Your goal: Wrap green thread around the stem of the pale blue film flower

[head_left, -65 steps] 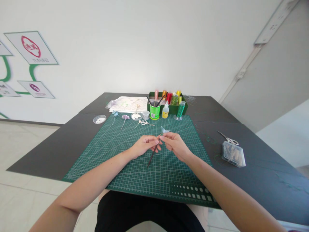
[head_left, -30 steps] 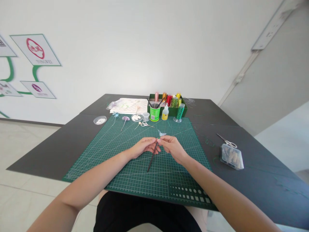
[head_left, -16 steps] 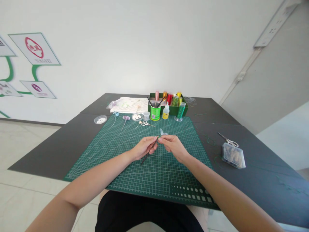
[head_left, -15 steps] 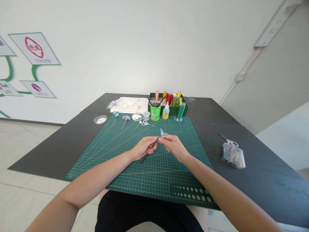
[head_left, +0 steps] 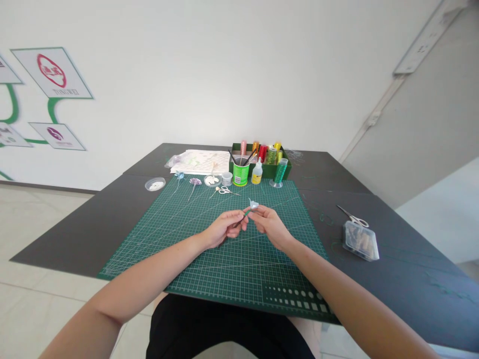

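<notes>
Above the green gridded cutting mat (head_left: 239, 279), the left hand (head_left: 225, 227) and right hand (head_left: 272, 227) pinch a thin green-and-dark stem (head_left: 246, 213) below its pale-blue flower (head_left: 254, 205), apparently wrapping, needing steady tension.

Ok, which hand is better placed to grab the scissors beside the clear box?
Probably the right hand: those scissors lie on its side, farther from the left hand, though both hands are busy near pale petals.

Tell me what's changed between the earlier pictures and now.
The pale blue flower has turned, and a longer green stretch of stem shows below it. The dark stem no longer pokes out over the cutting mat; its lower end is hidden. The left hand still holds it; the right hand stays at the flower. The glue bottle and green can stayed put.
</notes>
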### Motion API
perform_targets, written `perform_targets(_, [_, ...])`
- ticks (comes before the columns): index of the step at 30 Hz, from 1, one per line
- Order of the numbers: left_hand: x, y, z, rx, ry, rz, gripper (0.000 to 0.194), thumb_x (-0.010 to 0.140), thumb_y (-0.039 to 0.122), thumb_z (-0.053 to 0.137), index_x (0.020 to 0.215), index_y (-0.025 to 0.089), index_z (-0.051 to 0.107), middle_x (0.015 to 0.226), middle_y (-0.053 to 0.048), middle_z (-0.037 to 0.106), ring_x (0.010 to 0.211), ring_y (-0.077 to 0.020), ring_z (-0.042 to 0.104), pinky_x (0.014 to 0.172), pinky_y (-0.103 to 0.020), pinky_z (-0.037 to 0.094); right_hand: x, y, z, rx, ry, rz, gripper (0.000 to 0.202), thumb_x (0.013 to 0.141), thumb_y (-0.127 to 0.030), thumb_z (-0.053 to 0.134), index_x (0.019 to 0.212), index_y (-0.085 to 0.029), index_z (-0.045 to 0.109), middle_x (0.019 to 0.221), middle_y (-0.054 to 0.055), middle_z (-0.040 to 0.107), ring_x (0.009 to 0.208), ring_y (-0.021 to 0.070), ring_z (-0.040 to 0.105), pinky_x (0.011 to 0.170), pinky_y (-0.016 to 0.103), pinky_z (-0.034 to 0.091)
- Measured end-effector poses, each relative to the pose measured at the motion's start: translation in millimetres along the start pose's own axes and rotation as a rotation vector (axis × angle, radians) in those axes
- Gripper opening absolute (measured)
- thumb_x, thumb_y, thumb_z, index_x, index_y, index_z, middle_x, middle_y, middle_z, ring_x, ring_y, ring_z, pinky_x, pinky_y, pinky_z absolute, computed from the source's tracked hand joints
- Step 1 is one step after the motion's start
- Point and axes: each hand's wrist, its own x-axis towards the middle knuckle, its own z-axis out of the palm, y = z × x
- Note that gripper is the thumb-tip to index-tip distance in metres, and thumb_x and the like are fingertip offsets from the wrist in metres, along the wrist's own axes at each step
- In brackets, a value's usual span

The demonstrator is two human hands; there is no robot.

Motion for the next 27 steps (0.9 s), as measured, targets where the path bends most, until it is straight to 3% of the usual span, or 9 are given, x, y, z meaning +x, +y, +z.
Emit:
perform_targets(3, [-2.9,3.5,4.3,0.012,-0.035,0.0,0.029,0.101,0.038,0.066,0.114,0.012,0.067,0.103,-0.007,0.07,0.077,-0.0146,0.067,0.067,-0.029,0.058,1.8,-0.4,-3.7,-0.012,-0.009,-0.003,0.04,0.068,-0.052,0.086,0.083,-0.018,0.071,0.054,-0.009,0.042,0.048,0.0061,0.022,0.046,0.026,0.012])
perform_targets(6, [-5.8,9.0,10.7,0.017,-0.05,0.025,0.03,0.096,0.039,0.069,0.093,0.01,0.07,0.076,-0.003,0.065,0.046,-0.004,0.039,0.042,-0.018,0.03,3.1,-1.9,-8.5,-0.013,-0.042,0.006,0.042,0.066,-0.054,0.087,0.082,-0.018,0.071,0.056,-0.007,0.048,0.049,0.0062,0.024,0.047,0.025,0.014])
perform_targets(10, [-7.5,14.0,16.7,0.028,-0.055,0.043,0.033,0.089,0.043,0.073,0.089,0.01,0.071,0.066,-0.001,0.062,0.043,-0.0034,0.03,0.041,-0.02,0.016,4.8,-2.2,-12.8,-0.018,-0.08,0.027,0.045,0.061,-0.053,0.09,0.082,-0.018,0.071,0.058,-0.006,0.052,0.049,0.0059,0.025,0.048,0.025,0.015])
perform_targets(18, [-6.7,15.6,16.1,0.057,-0.057,0.021,0.037,0.087,0.048,0.074,0.088,0.011,0.071,0.063,0.0,0.06,0.042,-0.0033,0.028,0.042,-0.022,0.013,5.9,1.1,-11.8,-0.055,-0.039,-0.018,0.037,0.064,-0.049,0.087,0.075,-0.019,0.069,0.054,-0.007,0.046,0.049,0.0067,0.024,0.047,0.026,0.014])
perform_targets(27, [-9.4,16.0,17.3,0.084,-0.142,-0.049,0.039,0.09,0.049,0.071,0.088,0.01,0.072,0.059,0.0,0.059,0.039,-0.0026,0.022,0.041,-0.022,0.01,0.8,-2.4,-8.0,-0.117,-0.036,-0.089,0.029,0.067,-0.043,0.087,0.069,-0.019,0.071,0.057,-0.004,0.05,0.055,0.0098,0.03,0.053,0.028,0.02])
